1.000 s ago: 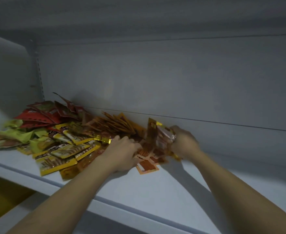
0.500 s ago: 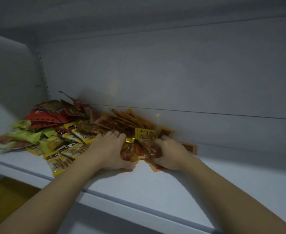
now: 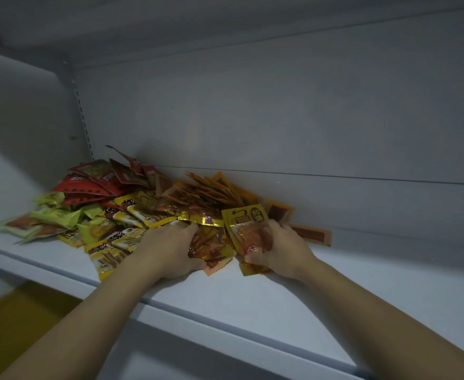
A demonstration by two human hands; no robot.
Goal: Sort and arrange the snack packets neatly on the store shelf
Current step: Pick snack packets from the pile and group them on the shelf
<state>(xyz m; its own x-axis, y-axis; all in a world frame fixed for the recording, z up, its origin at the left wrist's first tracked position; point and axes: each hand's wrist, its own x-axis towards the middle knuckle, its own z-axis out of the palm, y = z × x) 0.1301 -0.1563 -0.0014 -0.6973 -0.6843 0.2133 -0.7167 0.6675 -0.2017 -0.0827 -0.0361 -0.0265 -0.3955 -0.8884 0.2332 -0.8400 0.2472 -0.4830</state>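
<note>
shelf (image 3: 280,305): white, flat
left of left hand (image 3: 167,250): yellow packets (image 3: 115,242), green packets (image 3: 58,215), red packets (image 3: 88,185)
beyond both hands: orange packets (image 3: 211,193)
right of right hand (image 3: 282,248): flat packet (image 3: 310,233)

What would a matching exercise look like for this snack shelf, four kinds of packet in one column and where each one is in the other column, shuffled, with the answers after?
Column one:
1. red packets
2. green packets
3. yellow windowed packet
4. orange stack

Column two:
A. gripped in the right hand
B. farthest left on the shelf
C. gripped by the left hand
D. back left, toward the back wall

Pairs: 1-D, 2-B, 3-A, 4-C.
</note>
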